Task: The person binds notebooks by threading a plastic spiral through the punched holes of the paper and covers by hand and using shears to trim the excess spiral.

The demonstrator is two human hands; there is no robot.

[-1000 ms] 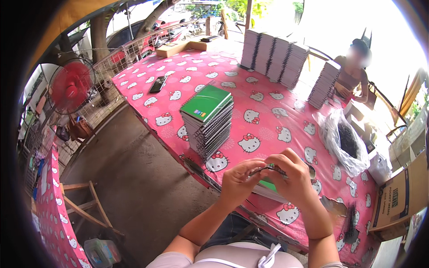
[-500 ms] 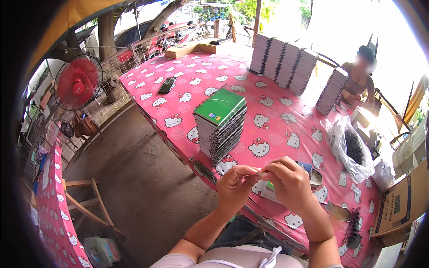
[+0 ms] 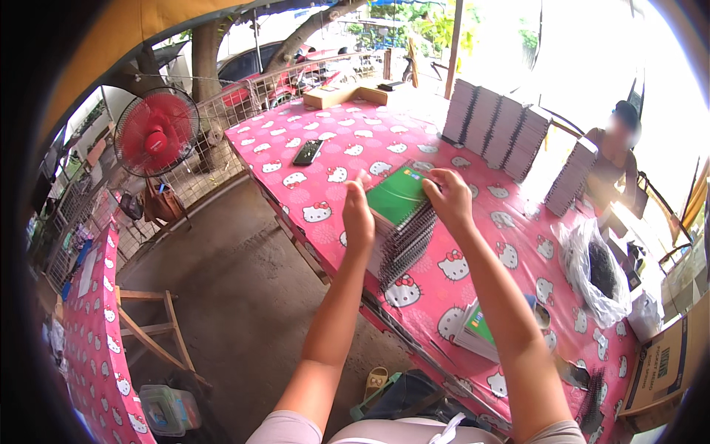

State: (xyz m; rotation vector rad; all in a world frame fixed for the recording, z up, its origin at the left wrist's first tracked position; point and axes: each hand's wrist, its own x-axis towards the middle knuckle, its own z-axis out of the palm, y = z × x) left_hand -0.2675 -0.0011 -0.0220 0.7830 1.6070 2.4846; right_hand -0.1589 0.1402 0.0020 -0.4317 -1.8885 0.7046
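A stack of spiral-bound notebooks stands on the pink table, its wire spines toward the right and front. The top notebook has a green cover with small coloured letters at its far end. My left hand is upright against the stack's left side, its fingers stretched and slightly blurred. At the right edge of the green cover, my right hand pinches the notebook between thumb and curled fingers. Nearer me, a lower pile of green-covered notebooks is partly hidden behind my right forearm.
Tall notebook stacks line the far right, near a seated person. A plastic bag of black coils, loose black coils and a cardboard box are at right. A phone lies farther back; a red fan stands left.
My hands have parted from a pinch over the near table edge and reached forward to the tall stack. The coloured letters on its top cover now appear at the far end instead of the near end.
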